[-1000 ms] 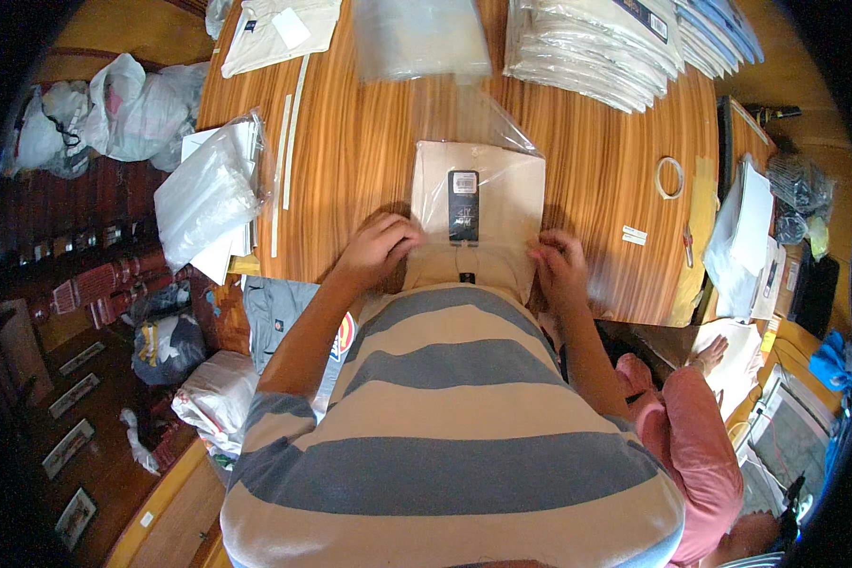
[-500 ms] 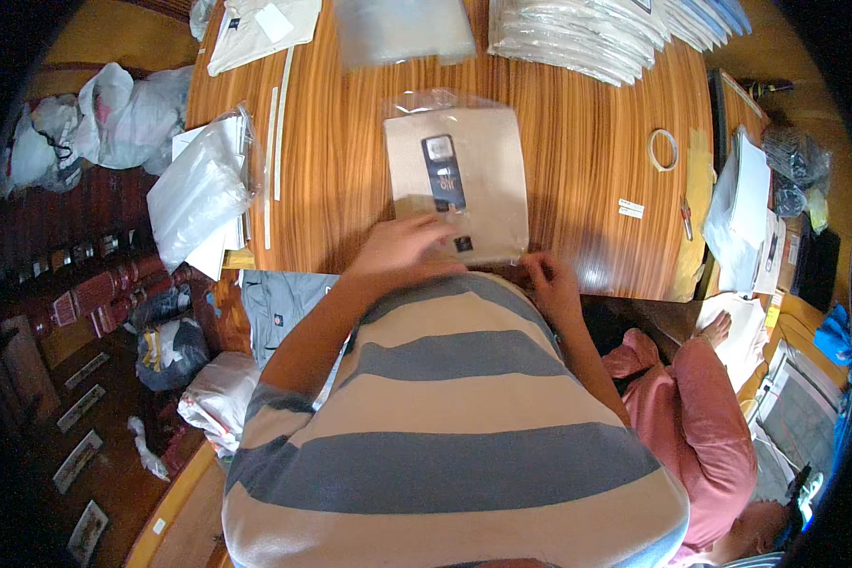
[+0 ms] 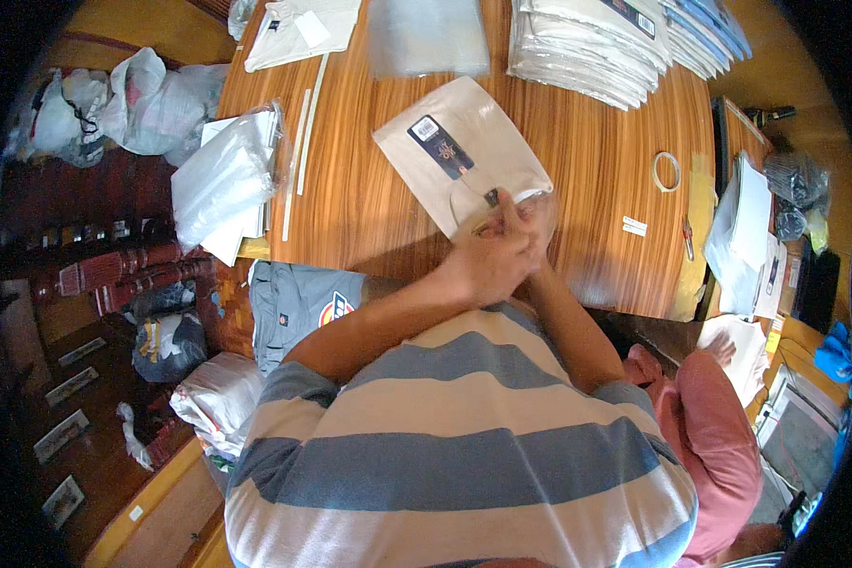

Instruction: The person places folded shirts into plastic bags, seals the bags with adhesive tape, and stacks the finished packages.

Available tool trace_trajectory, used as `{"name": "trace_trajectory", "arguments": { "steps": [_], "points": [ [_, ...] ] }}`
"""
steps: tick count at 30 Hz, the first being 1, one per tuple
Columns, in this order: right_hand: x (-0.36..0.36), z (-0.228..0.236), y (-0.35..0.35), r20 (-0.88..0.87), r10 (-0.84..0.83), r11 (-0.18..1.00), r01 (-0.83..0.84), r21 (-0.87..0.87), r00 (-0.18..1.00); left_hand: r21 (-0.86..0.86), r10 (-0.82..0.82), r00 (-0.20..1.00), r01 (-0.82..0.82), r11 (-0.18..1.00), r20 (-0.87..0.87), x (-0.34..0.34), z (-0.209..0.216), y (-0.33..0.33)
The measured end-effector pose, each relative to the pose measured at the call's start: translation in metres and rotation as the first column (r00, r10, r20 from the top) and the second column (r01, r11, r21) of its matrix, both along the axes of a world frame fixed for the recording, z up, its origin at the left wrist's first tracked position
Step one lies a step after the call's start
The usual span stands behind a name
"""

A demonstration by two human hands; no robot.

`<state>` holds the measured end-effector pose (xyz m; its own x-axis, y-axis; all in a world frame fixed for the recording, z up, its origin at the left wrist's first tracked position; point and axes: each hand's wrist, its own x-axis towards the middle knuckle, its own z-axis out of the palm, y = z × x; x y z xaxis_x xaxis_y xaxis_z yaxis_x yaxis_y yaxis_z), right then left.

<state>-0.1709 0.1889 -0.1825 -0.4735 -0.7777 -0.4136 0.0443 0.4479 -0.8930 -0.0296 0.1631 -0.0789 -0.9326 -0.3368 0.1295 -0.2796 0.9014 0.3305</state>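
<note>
A folded beige garment (image 3: 454, 133) in a clear plastic bag, with a dark hang tag (image 3: 440, 148) on its front, lies tilted on the wooden table before me. My left hand (image 3: 492, 260) is closed at the bag's near end, its thumb lying over the plastic. Close against it, my right hand (image 3: 539, 225) grips the same near right corner, where the clear plastic is bunched. The hands overlap, so part of the right hand's fingers is hidden.
Stacked bagged garments (image 3: 587, 47) and flat clear bags (image 3: 428, 38) lie along the far side. A folded light shirt (image 3: 298, 33) is far left; plastic sleeves (image 3: 225, 180) hang past the left edge. A tape roll (image 3: 666, 171) lies right. A co-worker's hand (image 3: 724, 348) touches white cloth.
The bagged garment has turned, its near end swinging to the right. My left hand has moved right to meet my right hand at that end. The view has shifted slightly.
</note>
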Motion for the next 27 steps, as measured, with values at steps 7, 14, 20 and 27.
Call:
{"name": "trace_trajectory", "arguments": {
  "steps": [7, 14, 20, 27],
  "points": [
    [0.013, 0.049, 0.031, 0.398, 0.076, 0.997, -0.062, -0.048, 0.914, 0.070, 0.009, 0.999, -0.007, 0.998, -0.039, 0.080, 0.049, -0.036],
    [0.010, 0.050, 0.087, 0.580, -0.077, 0.970, -0.074, 0.232, 0.811, -0.059, -0.071, 0.973, 0.059, 0.996, -0.220, 0.105, -0.038, -0.004],
    [-0.032, 0.027, 0.168, 0.047, -0.060, 0.998, 0.060, -0.010, 0.997, 0.241, 0.064, 0.922, 0.033, 0.970, -0.381, 0.101, 0.006, 0.003],
    [-0.041, 0.147, 0.045, -0.517, 0.246, 0.583, -0.552, -0.596, 0.820, 0.620, 0.366, 0.805, 0.003, 0.784, -0.466, 0.115, 0.091, -0.052]
  ]
}}
